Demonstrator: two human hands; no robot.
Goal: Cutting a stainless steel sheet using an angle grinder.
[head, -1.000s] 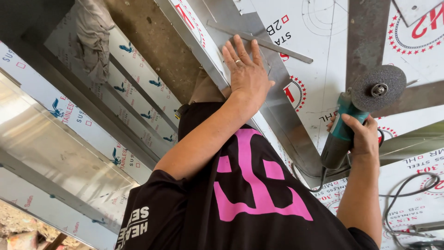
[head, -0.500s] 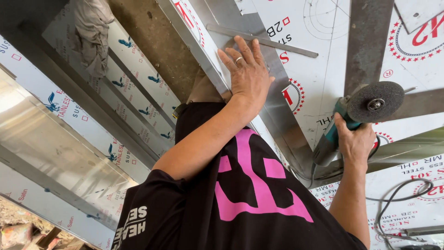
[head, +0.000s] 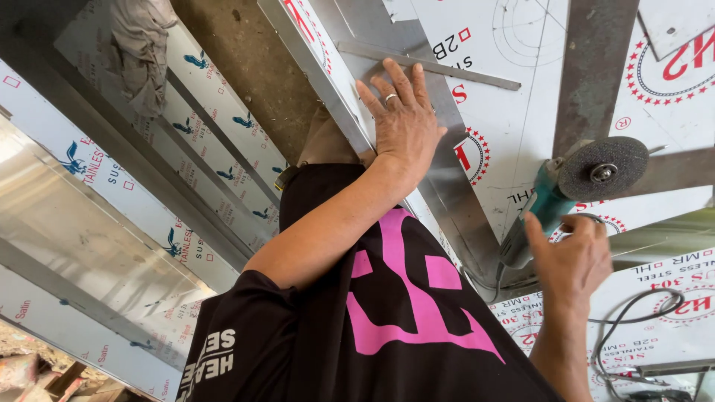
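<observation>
Sheet metal, covered in white protective film with red and black print, fills the upper right of the view. The left hand, a ring on one finger, lies flat and spread with nothing clasped, pressing on a bare steel channel that runs from 11 o'clock towards 5 o'clock. A thin flat steel strip lies just beyond its fingertips at 12 o'clock. At 4 o'clock from that hand, well apart, the right hand is loosely cupped beside the teal body of an angle grinder; whether it truly clenches the tool cannot be told. The grinder's grey disc faces the camera.
</observation>
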